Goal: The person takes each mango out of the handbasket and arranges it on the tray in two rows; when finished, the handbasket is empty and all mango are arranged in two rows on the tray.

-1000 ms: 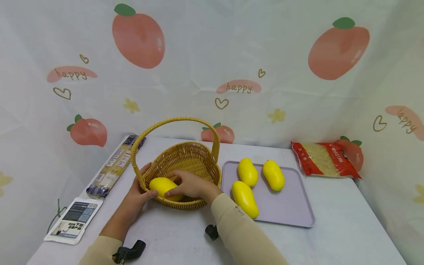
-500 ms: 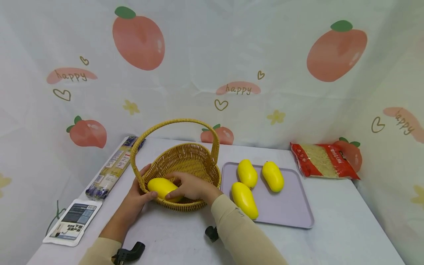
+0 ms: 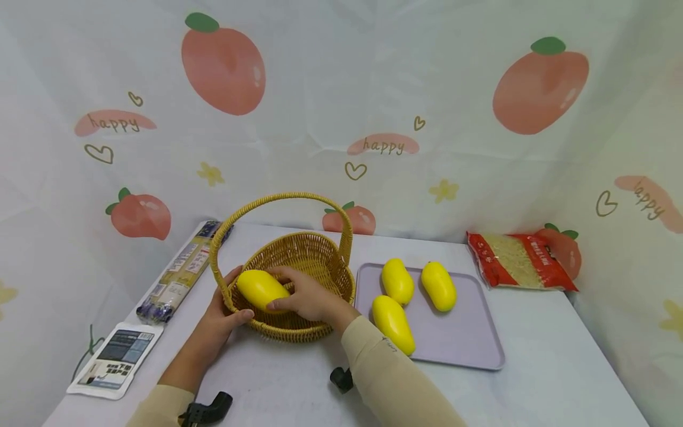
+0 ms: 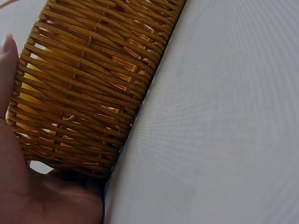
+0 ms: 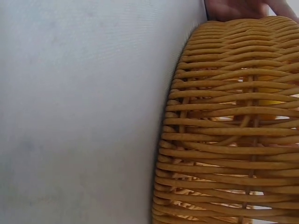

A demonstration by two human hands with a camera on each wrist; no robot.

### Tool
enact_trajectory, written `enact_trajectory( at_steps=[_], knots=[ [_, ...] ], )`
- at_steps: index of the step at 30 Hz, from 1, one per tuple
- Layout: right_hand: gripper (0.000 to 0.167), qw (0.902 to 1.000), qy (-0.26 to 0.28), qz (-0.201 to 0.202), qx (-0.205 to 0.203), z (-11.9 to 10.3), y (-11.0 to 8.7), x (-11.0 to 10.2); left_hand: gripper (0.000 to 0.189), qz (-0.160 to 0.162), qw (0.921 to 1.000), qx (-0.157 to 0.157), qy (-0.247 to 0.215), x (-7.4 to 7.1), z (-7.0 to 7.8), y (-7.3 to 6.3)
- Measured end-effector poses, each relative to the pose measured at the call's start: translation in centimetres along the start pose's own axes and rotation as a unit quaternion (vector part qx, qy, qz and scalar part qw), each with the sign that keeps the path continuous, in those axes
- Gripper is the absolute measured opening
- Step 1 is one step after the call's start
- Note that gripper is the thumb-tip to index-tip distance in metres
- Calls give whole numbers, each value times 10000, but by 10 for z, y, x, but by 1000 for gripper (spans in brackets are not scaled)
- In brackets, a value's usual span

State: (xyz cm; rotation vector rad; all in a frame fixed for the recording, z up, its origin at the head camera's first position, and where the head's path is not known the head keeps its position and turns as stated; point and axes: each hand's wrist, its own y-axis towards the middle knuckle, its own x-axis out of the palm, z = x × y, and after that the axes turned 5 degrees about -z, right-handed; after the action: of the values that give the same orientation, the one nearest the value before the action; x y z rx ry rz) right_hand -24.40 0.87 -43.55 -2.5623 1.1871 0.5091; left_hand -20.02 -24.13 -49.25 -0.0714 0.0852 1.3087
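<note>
A yellow mango (image 3: 259, 290) is held by my right hand (image 3: 305, 298), thumb at its near side and fingers over its far side. It is raised inside the left part of a woven basket (image 3: 292, 335) with a tall arched handle. My left hand (image 3: 217, 319) grips the basket's left side, thumb over the rim. In the left wrist view the palm lies close against the woven wall (image 4: 88, 88). The right wrist view is mostly filled by the basket (image 5: 233, 140); a bit of yellow shows through its gaps.
Right of the basket lies a lilac tray (image 3: 459, 335) with three more mangoes (image 3: 393, 325). A red bag (image 3: 523, 261) of pale dry food is at the back right. On the left are a long noodle packet (image 3: 181, 270) and a white pouch (image 3: 116, 360).
My right hand has raised the mango a little off the near-left inside of the basket and tilted it. My left hand keeps its hold on the basket. The whole view has shifted slightly.
</note>
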Motion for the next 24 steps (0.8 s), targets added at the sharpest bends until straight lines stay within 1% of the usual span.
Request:
enact_trajectory(
  at_steps=[6,11,18,24],
  knots=[
    [71,9995,151,252,-139,-9,-11,-8,96,6,9999,-110,31,0,0,0],
    [70,9982,139,471,-349,-16,-24,-17,95,35,9998,-178,31,0,-1,0],
    [66,9952,348,742,-543,-21,-46,-25,96,-4,10000,-25,-49,-1,0,0],
    [66,9928,549,824,-679,-27,-70,-32,97,9,9999,-38,-103,-1,-3,0]
  ],
)
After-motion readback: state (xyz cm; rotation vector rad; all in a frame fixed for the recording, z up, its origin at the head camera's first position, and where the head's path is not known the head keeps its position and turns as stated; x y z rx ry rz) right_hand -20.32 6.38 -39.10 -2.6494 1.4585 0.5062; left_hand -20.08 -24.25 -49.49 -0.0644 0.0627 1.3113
